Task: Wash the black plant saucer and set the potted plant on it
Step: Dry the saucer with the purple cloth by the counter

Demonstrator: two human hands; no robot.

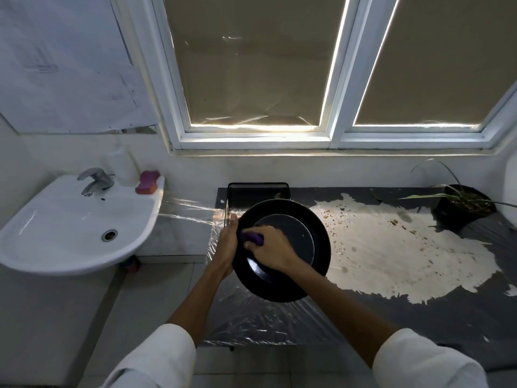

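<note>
Left hand [227, 242] grips the tilted black saucer [282, 249]; right hand [272, 247] presses a purple sponge [253, 238] inside. Wet rim could slip.

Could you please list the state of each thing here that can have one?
Saucer: held up, tilted, being scrubbed.
Left hand: gripping the saucer's rim.
Right hand: pressing a purple sponge on the saucer.
Tap: no water running.
Potted plant: upright on the table, not on the saucer.
Blinds: down.
</note>
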